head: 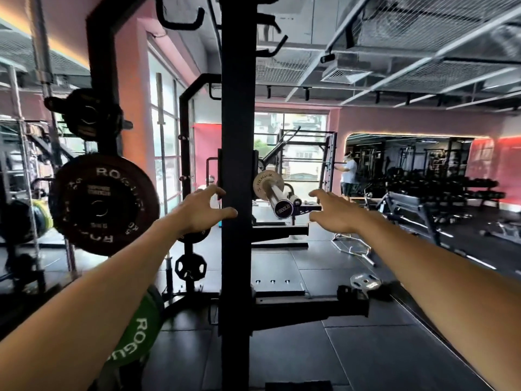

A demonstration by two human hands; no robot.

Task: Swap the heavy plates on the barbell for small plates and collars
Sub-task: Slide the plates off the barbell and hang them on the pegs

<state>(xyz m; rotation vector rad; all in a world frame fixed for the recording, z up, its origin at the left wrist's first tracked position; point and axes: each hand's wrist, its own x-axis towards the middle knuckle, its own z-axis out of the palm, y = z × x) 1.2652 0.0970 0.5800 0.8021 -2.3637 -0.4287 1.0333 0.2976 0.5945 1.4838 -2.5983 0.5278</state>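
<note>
The barbell sleeve point(277, 197) points toward me just right of the black rack upright point(238, 193), with one small pale plate point(267, 185) on it near the collar. My left hand point(204, 211) reaches forward with fingers apart, its thumb against the upright's left face. My right hand point(334, 214) is stretched out empty to the right of the sleeve, fingers spread, not touching it. A large black bumper plate point(104, 204) hangs on a storage peg at left. A green plate point(135, 331) shows low under my left forearm.
A silver plate point(365, 281) and a black object point(349, 293) lie on the rubber floor at right. Small black plates point(191, 267) hang on pegs behind the upright. A bench point(408, 204) and dumbbell racks stand at right. A person point(349, 173) stands far back.
</note>
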